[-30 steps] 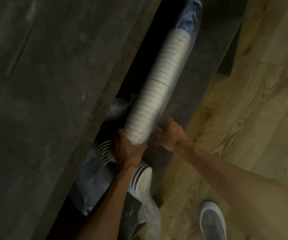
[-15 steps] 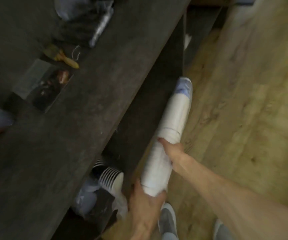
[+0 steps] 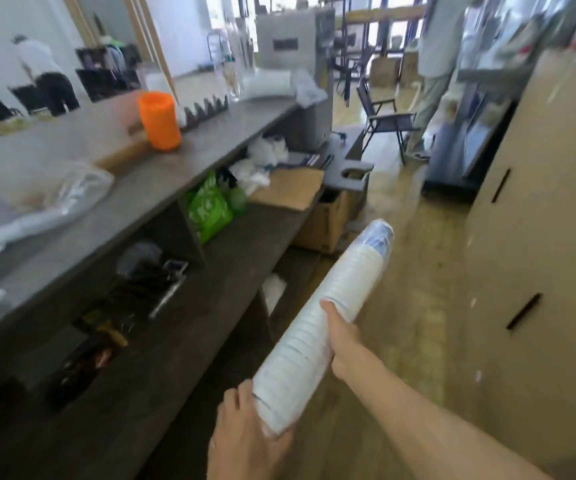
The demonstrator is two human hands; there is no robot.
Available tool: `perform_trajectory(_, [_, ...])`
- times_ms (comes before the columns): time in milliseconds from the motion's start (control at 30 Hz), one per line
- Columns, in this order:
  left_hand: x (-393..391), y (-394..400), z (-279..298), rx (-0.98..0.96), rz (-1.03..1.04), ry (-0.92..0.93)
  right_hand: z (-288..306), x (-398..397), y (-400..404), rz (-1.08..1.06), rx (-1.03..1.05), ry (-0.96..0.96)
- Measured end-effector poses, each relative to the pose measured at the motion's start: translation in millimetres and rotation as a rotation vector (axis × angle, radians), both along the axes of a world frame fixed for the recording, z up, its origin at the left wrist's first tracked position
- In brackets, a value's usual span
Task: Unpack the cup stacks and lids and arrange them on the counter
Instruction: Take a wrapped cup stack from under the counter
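- Head view: a long wrapped cup stack (image 3: 317, 337) is held in the air to the right of the counter (image 3: 148, 188), above the wooden floor (image 3: 414, 271), lying aslant with its far end raised and pointing away from the person.
- The left hand (image 3: 245, 434) grips the stack's near end, fingers curled under and round its base, thumb on the counter side.
- The right hand (image 3: 340, 337) clasps the stack near its middle from the side away from the counter, its thumb laid across the top; the forearm stretches back toward the lower right corner.
- The hands are apart along the stack, each clamped on it.
- On the counter stand an orange container (image 3: 159, 120) and, further along, another wrapped stack (image 3: 266, 84) lying on its side.
- In the shelf under the counter sit a green bag (image 3: 208, 207) and a cardboard box (image 3: 290, 188).
- Motion blur softens most details.
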State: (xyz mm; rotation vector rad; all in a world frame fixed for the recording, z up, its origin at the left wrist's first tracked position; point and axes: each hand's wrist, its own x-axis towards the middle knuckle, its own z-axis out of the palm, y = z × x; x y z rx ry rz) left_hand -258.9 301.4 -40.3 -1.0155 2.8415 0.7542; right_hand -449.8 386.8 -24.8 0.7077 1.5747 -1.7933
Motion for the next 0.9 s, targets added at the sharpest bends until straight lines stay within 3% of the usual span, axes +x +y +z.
perform_trajectory(200, [-79,-23,124,-0.07,-0.051,0.27,137,-93,-17,-0.014,-0.129,0.225])
perform_trajectory(533, [-245,-135,215,-0.312,-0.066,0.617,274,-277,-115,0.001,-0.307,0.445])
perform_trajectory(733, [-359,-197,244,-0.281,-0.09,0.651,337,-368,-167,0.03,-0.345,0.573])
perform_trajectory(900, [-455,-236,249,-0.24,-0.04,0.581,350,-454,-208,0.102,-0.341,0.641])
